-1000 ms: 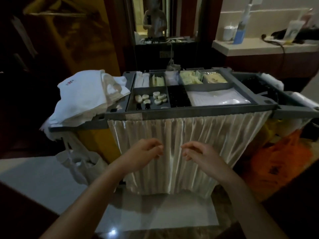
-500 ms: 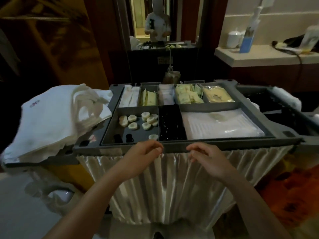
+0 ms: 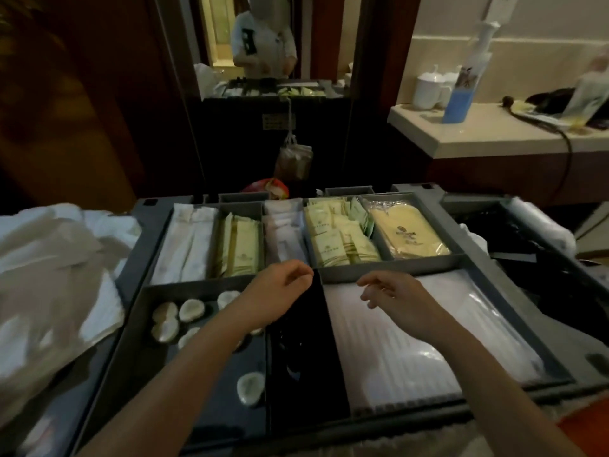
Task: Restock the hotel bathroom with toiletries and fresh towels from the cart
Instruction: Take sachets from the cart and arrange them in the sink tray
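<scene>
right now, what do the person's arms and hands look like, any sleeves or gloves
Both arms are bare as far as the frame shows, with no sleeve in view. The left hand and right hand are ungloved; no watch or bracelet shows at either wrist. Rings cannot be told.
</scene>
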`<action>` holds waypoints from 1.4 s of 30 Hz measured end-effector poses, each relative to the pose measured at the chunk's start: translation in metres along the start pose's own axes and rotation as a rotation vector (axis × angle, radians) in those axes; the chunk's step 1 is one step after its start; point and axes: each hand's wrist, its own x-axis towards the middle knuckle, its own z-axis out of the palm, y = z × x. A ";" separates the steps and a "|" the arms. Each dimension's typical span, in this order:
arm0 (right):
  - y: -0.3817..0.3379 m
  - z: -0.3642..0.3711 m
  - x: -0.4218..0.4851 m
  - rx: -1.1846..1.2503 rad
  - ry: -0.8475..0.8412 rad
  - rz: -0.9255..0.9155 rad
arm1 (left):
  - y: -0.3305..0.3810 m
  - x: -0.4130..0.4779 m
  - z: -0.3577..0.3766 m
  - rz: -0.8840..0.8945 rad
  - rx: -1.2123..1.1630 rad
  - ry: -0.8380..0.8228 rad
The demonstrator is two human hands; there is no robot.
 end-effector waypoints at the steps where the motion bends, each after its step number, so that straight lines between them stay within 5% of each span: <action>1: 0.004 -0.003 0.007 -0.003 -0.001 0.013 | 0.001 0.011 0.004 -0.002 -0.013 0.015; 15: 0.052 -0.010 0.150 -0.220 -0.036 -0.058 | -0.021 0.132 0.066 -0.192 -0.014 0.309; 26: 0.080 0.009 0.191 0.144 -0.093 0.037 | -0.025 0.125 0.073 -0.276 0.031 0.500; 35: 0.076 0.006 0.186 -0.032 0.012 -0.150 | -0.023 0.117 0.076 -0.281 0.045 0.544; 42: 0.078 -0.002 0.186 0.304 0.055 -0.144 | -0.022 0.116 0.077 -0.281 -0.007 0.562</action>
